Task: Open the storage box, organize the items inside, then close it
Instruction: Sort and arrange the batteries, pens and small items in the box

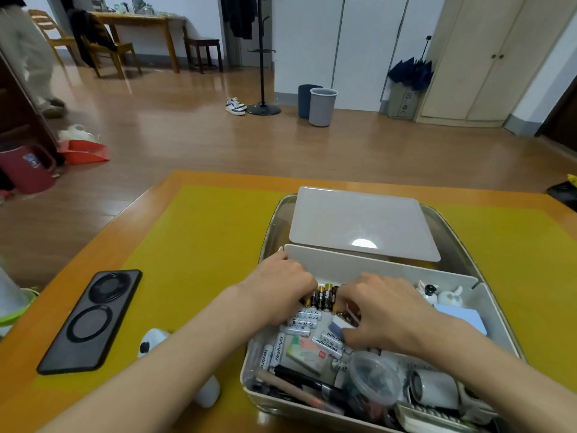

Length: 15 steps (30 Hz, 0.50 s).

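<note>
A lived-in home room, by the look of it: wood floor (193, 126), coat stand (263, 57) with sneakers (235, 106) at its foot, two bins (321, 106), wardrobe (487, 57), a folded umbrella (412, 71), chairs (103, 48) at a cluttered side table (140, 21) far beyond the hands.

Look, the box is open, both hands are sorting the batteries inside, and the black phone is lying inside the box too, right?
Not quite. The black phone is not inside the box; the head view shows it lying on the yellow mat, left of the box. The rest holds: the box is open, and the left hand and right hand are in it at the batteries.
</note>
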Available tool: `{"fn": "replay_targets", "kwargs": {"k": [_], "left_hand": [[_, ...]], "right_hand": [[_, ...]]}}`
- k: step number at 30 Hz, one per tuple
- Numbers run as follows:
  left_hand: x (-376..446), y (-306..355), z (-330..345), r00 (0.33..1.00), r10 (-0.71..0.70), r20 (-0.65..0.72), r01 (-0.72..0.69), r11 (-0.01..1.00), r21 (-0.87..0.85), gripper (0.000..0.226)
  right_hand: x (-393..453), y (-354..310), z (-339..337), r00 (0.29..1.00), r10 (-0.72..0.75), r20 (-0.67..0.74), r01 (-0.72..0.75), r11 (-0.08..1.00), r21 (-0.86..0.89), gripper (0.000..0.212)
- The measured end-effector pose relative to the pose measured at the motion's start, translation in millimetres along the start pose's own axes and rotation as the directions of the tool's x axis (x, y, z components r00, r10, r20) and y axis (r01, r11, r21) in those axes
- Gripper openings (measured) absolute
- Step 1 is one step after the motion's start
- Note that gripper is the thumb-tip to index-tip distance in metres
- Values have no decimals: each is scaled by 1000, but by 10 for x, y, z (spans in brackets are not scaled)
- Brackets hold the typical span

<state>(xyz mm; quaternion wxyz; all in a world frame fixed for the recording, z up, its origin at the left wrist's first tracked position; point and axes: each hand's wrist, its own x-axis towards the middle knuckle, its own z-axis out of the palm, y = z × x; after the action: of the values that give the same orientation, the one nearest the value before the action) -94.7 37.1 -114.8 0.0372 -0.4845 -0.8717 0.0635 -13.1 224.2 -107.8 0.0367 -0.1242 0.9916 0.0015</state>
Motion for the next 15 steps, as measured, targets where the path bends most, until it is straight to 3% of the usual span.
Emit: {"fn": "replay_targets", "kwargs": {"k": [5,11,15], "left_hand": [[-65,80,65,999,19,34,-18,1000,-23,7],[-27,149,124,997,10,72,-10,1000,8,26],[5,202,145,992,-7,127,11,999,-31,36]], "right_hand": [[-291,196,-135,994,86,-66,-70,975,210,45],[-569,283,-169,986,155,55,-154,988,-25,56],[-541,237,-187,991,135,1,-135,988,-76,58]]}}
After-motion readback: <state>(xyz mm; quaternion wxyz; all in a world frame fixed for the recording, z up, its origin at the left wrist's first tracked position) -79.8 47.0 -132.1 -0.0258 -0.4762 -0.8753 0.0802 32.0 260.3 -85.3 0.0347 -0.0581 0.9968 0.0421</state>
